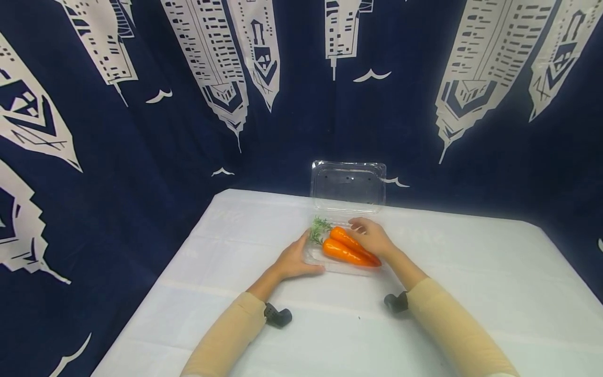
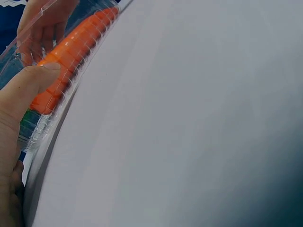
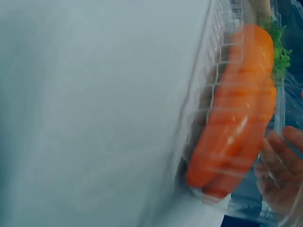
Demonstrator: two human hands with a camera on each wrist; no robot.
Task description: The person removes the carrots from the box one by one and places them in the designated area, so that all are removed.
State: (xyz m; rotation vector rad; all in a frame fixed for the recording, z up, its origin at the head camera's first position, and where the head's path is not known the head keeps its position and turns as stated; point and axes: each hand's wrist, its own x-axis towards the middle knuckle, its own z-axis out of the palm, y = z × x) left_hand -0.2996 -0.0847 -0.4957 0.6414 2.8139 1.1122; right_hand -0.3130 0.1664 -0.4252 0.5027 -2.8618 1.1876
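Two orange carrots with green leafy tops lie side by side in a clear plastic clamshell container (image 1: 314, 258). The front carrot (image 1: 347, 253) partly covers the rear carrot (image 1: 343, 237); the leafy tops (image 1: 320, 226) point left. My left hand (image 1: 293, 261) holds the container's left end, its thumb (image 2: 45, 75) bent against the near side in the left wrist view. My right hand (image 1: 373, 238) is over the container's right part beside the rear carrot, with loosely bent fingers (image 3: 279, 153). Whether those fingertips touch the carrot, I cannot tell.
The container's lid (image 1: 348, 184) stands raised at the back, near the table's far edge. A white cloth covers the table (image 1: 245, 220). Behind it hangs a dark blue curtain (image 1: 301, 131) printed with white buildings. Dark wrist cameras (image 1: 278, 315) sit on both forearms.
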